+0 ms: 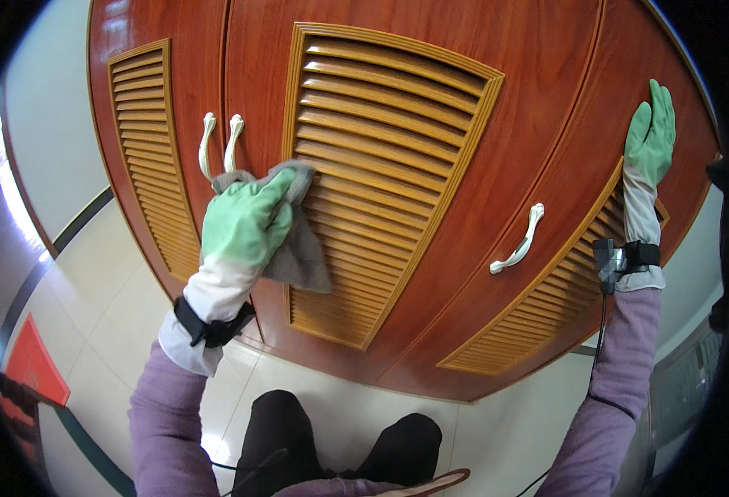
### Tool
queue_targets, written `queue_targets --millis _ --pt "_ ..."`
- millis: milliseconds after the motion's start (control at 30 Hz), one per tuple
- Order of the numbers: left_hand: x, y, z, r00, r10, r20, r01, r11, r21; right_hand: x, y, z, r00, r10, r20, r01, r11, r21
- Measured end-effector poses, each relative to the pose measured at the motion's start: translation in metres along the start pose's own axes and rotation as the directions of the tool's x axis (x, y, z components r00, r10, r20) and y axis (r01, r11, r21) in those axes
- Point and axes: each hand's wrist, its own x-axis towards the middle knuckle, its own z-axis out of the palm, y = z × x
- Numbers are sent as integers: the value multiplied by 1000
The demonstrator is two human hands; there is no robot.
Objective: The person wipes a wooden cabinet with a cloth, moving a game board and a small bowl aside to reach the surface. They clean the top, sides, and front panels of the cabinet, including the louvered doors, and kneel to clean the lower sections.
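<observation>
My left hand [246, 217], in a green and white rubber glove, grips a grey cloth [302, 251] against the left edge of the middle louvred panel [389, 149] of a reddish wooden cabinet [526, 81]. The cloth hangs down over the slats. Just above this hand are two white door handles [208, 146], side by side, the right one partly covered by hand and cloth. My right hand [650, 140], gloved alike, rests with fingers extended on the cabinet's right door, above the right louvred panel [544, 304], and holds nothing.
Another louvred panel [156, 161] is on the left door. A white handle [518, 239] sticks out between the middle and right panels. Pale floor tiles [116, 304] lie below the cabinet, with a red object [38, 366] at the lower left. Thin black cables hang by both arms.
</observation>
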Motion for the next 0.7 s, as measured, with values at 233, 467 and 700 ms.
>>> queue_targets --millis 233,467,700 --pt "-108 32 48 752 -390 531 466 -255 -847 -17 -59 -54 924 251 290 -302 942 149" --pt "-175 94 86 541 -199 817 288 -869 -403 -164 -273 -162 690 108 716 -691 394 606" --pt "-180 131 82 383 -357 852 434 -745 -507 -246 -346 -185 258 -3 966 -931 -269 247"
